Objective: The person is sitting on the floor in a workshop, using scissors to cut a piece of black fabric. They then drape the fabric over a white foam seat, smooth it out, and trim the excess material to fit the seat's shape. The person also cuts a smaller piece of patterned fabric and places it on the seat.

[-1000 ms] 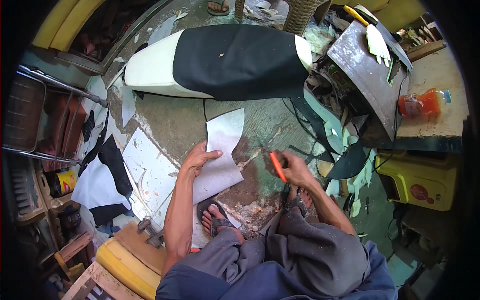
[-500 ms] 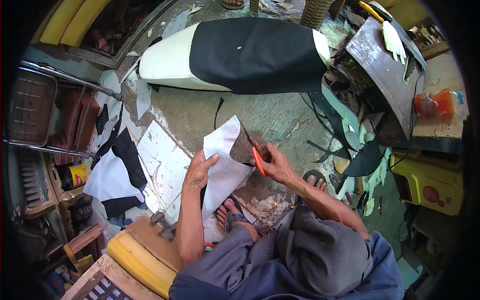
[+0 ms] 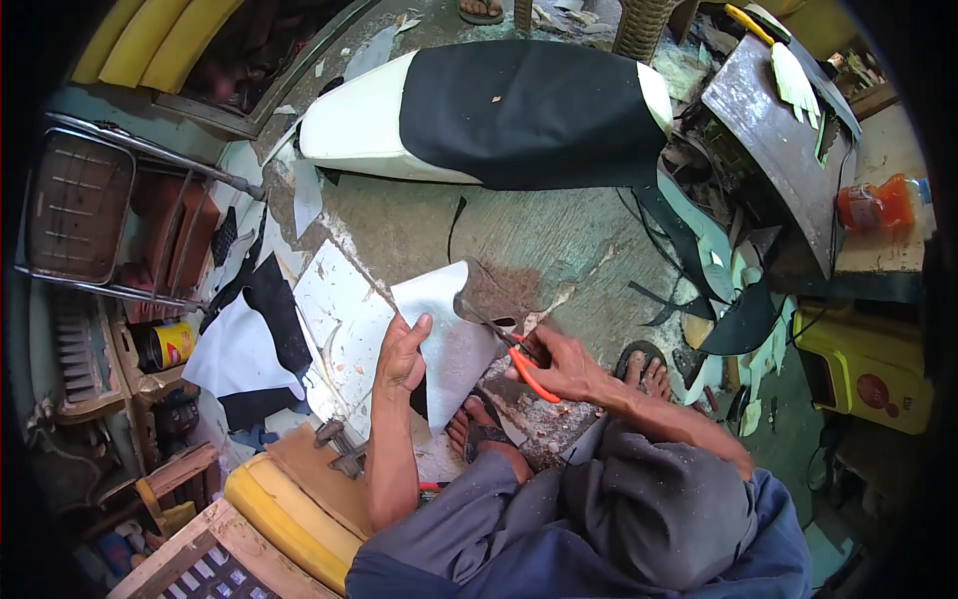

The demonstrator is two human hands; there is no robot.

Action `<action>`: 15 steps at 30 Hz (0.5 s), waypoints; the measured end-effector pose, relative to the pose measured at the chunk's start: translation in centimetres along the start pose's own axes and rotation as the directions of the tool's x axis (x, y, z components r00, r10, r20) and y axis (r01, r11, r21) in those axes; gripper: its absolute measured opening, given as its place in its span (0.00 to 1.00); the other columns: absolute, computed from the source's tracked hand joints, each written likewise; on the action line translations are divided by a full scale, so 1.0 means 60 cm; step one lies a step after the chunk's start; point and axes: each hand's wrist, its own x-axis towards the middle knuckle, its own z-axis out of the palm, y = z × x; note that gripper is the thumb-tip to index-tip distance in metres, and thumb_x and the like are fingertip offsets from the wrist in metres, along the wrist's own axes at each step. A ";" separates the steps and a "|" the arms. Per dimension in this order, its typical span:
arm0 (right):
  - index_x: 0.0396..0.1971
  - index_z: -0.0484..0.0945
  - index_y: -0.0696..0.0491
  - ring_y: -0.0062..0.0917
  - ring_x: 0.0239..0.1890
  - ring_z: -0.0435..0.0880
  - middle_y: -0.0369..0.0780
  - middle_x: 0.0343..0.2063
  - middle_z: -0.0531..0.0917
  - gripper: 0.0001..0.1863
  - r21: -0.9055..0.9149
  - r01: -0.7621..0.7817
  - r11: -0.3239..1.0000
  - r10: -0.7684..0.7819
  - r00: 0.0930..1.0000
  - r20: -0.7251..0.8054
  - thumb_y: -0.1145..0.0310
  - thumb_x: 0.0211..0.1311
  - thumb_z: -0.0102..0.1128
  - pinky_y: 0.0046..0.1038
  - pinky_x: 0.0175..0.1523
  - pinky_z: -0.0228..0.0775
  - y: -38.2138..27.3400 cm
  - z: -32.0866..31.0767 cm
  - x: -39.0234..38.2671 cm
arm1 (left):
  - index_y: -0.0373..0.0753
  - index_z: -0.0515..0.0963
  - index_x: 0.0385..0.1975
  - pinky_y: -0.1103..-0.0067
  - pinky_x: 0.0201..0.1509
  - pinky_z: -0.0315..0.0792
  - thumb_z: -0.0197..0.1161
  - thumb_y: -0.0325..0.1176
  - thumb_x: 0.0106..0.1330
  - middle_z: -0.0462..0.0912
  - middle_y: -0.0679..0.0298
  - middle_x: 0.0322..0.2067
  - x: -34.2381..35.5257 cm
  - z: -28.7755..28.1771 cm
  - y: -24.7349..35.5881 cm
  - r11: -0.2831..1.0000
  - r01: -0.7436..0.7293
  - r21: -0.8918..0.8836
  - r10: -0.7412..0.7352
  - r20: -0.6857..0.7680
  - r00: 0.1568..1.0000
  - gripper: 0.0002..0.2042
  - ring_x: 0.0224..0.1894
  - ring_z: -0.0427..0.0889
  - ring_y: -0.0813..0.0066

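My left hand (image 3: 402, 357) grips a curved piece of white-backed sheet material (image 3: 444, 349), thumb pointing up along its left side, dark underside showing below. My right hand (image 3: 554, 364) is closed on scissors (image 3: 534, 379) with orange handles, their blades reaching left to the sheet's curved right edge. Beyond both hands a long motorcycle seat (image 3: 529, 110), white at the ends and covered in black material, lies across the concrete floor (image 3: 379, 220).
Black and white offcuts (image 3: 239, 364) lie at the left beside a metal rack (image 3: 170, 285). Yellow foam (image 3: 284, 514) is at lower left. A metal panel (image 3: 768, 140), orange bottle (image 3: 873, 205) and yellow container (image 3: 868, 374) stand at the right. A sandaled foot (image 3: 481, 10) shows at the back.
My right hand and the scissors have moved onto the sheet's edge and are now lower. The sheet has tilted. The view has shifted, so the seat appears further right and higher.
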 end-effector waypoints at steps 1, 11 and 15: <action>0.35 0.76 0.61 0.37 0.29 0.82 0.47 0.25 0.81 0.36 -0.034 0.025 0.999 -0.025 1.000 -0.007 0.37 0.52 0.73 0.39 0.36 0.72 -0.002 0.002 -0.005 | 0.37 0.67 0.66 0.66 0.69 0.68 0.66 0.30 0.68 0.79 0.60 0.59 -0.001 0.004 0.001 1.000 -0.018 -0.014 0.018 -0.005 1.000 0.27 0.61 0.77 0.66; 0.38 0.76 0.61 0.43 0.31 0.82 0.48 0.27 0.79 0.38 -0.268 0.238 0.934 -0.223 0.971 0.087 0.36 0.49 0.74 0.41 0.37 0.71 -0.022 -0.050 -0.017 | 0.38 0.69 0.65 0.68 0.69 0.66 0.71 0.26 0.62 0.80 0.62 0.57 -0.030 0.022 0.016 0.994 -0.099 -0.044 0.097 -0.044 0.994 0.30 0.60 0.77 0.68; 0.40 0.76 0.60 0.45 0.34 0.82 0.48 0.31 0.80 0.38 -0.252 0.353 0.901 -0.353 0.934 0.045 0.37 0.49 0.73 0.43 0.37 0.71 -0.034 -0.066 -0.013 | 0.37 0.70 0.64 0.70 0.68 0.67 0.71 0.25 0.62 0.81 0.62 0.56 -0.035 0.031 0.007 0.991 -0.130 -0.013 0.129 -0.049 0.990 0.29 0.59 0.78 0.69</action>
